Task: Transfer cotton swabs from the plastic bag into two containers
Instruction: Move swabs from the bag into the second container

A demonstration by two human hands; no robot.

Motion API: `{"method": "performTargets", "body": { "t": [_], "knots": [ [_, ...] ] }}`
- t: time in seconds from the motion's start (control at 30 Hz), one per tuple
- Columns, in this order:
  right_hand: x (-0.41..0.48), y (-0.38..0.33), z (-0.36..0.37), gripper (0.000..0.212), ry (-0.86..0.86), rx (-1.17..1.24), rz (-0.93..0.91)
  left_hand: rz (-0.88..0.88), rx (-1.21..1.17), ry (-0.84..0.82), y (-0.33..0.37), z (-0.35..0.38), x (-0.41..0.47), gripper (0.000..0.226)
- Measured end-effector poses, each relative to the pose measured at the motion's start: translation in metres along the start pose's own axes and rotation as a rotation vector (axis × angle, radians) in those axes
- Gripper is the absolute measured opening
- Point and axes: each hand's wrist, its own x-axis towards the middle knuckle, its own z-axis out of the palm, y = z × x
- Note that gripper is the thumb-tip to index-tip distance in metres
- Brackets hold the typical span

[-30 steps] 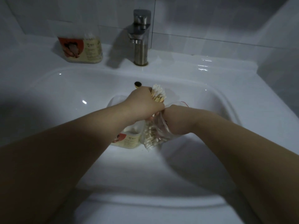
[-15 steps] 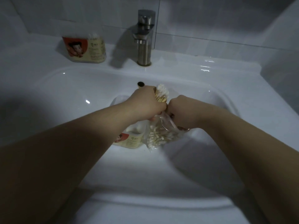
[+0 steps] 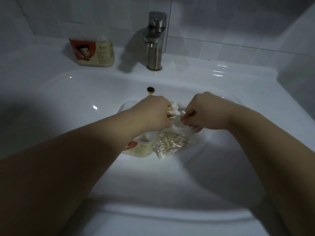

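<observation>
My left hand (image 3: 153, 111) grips a bundle of cotton swabs (image 3: 173, 110), their white tips sticking out to the right. My right hand (image 3: 202, 113) pinches a few swabs (image 3: 185, 115) just beside that bundle, above the clear plastic bag (image 3: 172, 143) that lies in the basin with several swabs inside. One labelled container (image 3: 138, 148) sits in the basin under my left wrist, partly hidden. A second labelled container (image 3: 93, 51) stands on the ledge at the back left, with swab tips showing at its top.
The white sink basin (image 3: 71, 103) surrounds the work, with a drain overflow hole (image 3: 150, 90) at the back. A steel faucet (image 3: 155, 41) rises behind the basin. White tiled wall at the rear and right.
My right hand has risen from the bag's mouth and moved right, now holding a few swabs next to the bundle in my left hand. The view has shifted a little.
</observation>
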Motion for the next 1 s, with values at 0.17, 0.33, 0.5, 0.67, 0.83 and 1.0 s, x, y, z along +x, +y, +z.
{"method": "performTargets", "body": {
  "t": [0.17,0.33,0.5,0.67,0.83,1.0],
  "knots": [
    [-0.005,0.003,-0.004,0.023,0.045,0.161,0.03,-0.022,-0.044,0.014,-0.001,0.002,0.002,0.021],
    [-0.007,0.004,-0.006,0.021,0.059,0.166,0.006,-0.042,-0.067,0.046,0.0,0.003,0.002,0.022],
    [-0.009,0.006,-0.007,0.02,0.024,0.162,-0.001,-0.087,-0.22,0.081,-0.002,0.002,0.002,0.015],
    [-0.01,0.005,-0.008,0.02,0.028,0.208,-0.005,-0.044,-0.377,0.124,0.001,0.002,0.002,0.03],
    [-0.008,0.003,-0.003,0.022,-0.007,0.187,0.035,-0.033,-0.284,0.115,0.001,0.006,0.004,0.022],
    [-0.002,-0.004,0.005,0.019,-0.135,-0.047,0.049,-0.055,-0.265,0.119,0.001,0.007,0.004,0.015]
  ]
}}
